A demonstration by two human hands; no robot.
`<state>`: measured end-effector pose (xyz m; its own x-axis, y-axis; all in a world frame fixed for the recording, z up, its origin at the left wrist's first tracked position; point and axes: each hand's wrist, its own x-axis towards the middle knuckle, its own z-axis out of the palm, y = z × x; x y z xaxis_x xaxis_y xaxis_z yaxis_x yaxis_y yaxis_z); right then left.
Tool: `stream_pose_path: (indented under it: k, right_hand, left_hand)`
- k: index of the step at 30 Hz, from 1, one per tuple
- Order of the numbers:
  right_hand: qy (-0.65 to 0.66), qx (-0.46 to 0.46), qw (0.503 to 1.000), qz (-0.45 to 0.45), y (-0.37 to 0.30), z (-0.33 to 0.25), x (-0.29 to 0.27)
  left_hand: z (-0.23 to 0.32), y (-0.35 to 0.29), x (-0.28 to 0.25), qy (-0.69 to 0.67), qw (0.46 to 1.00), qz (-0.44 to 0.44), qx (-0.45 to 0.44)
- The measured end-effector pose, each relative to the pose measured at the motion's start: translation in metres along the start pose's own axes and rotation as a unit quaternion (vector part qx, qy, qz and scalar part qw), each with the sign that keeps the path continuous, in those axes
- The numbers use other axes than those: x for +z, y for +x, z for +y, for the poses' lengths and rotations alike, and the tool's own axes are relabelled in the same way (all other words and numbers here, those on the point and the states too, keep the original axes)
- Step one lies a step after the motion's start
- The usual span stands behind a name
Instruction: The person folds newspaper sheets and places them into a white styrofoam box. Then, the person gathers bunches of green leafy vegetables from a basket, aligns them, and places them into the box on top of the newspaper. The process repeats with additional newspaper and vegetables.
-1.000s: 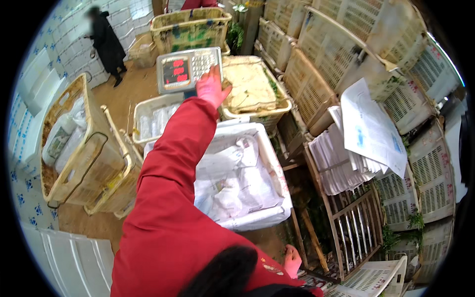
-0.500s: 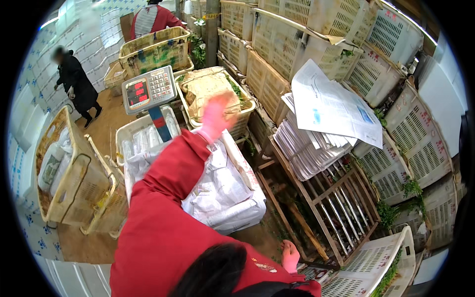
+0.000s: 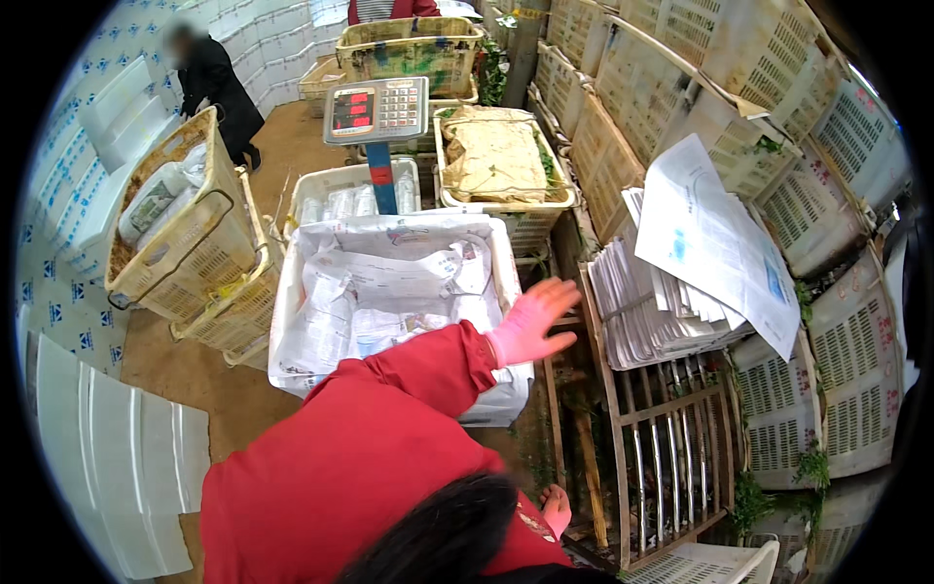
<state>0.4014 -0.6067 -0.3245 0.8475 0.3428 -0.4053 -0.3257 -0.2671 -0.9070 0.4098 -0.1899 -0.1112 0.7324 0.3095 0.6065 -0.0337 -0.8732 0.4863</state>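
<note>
"Head view, front and centre: which hand to note first?"

"Left hand [image 3: 530, 323], at the end of a red sleeve [image 3: 418, 375]. Hovers at the right side of a white crate [image 3: 504, 255], released, with fingers spread toward a stack of paper [image 3: 632, 321]."

"And the right hand [image 3: 556, 513]?"

"Low near the bottom edge, beside the red jacket [image 3: 321, 477]. Too small and too partly hidden to tell whether clenched or grasping."

"Where to find the white crate?"

"Directly before the red jacket, lined with printed paper, with paper-covered shapes along the inner sides."

"And the stack of paper?"

"To the right, on a metal rack [image 3: 671, 405], under a loose printed sheet [image 3: 715, 243]. Farther right, piled slatted crates [image 3: 817, 341]."

"Behind the white crate?"

"A digital scale [image 3: 377, 110] with red lit digits, atop a blue post [image 3: 381, 180]; just beside, a crate under a cream cover [image 3: 494, 161]."

"At left?"

"A yellowed crate [image 3: 185, 263], near a person in a dark coat [image 3: 224, 88]."
</note>
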Motion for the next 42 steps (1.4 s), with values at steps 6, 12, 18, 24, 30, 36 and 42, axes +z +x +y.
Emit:
stream_pose_path:
  k: [6,12,18,24,30,36,42]
  right_hand:
    - [-0.043,0.024,0.999,-0.018,0.011,-0.014,0.035]
    - [-0.042,0.047,0.998,-0.022,0.017,-0.043,0.075]
    - [-0.100,0.059,0.993,-0.024,0.020,-0.063,0.092]
    - [-0.126,0.062,0.988,-0.058,0.021,-0.076,0.110]
    - [-0.084,0.050,0.994,-0.040,0.017,-0.075,0.127]
    - [-0.129,0.006,0.991,0.020,0.003,-0.057,0.113]
    - [-0.329,-0.184,0.923,0.084,-0.036,-0.144,0.082]
  left_hand:
    - [-0.137,0.033,-0.109,0.124,0.976,0.000,-0.177]
    - [-0.238,0.078,-0.195,0.336,0.909,0.095,-0.226]
    - [-0.290,0.109,-0.215,0.387,0.886,0.067,-0.249]
    - [-0.309,0.105,-0.230,0.435,0.859,0.064,-0.264]
    - [-0.310,0.112,-0.238,0.388,0.879,0.076,-0.267]
    - [-0.199,0.120,-0.146,0.164,0.974,0.155,0.023]
    - [-0.037,0.032,0.010,-0.240,0.924,-0.247,0.169]
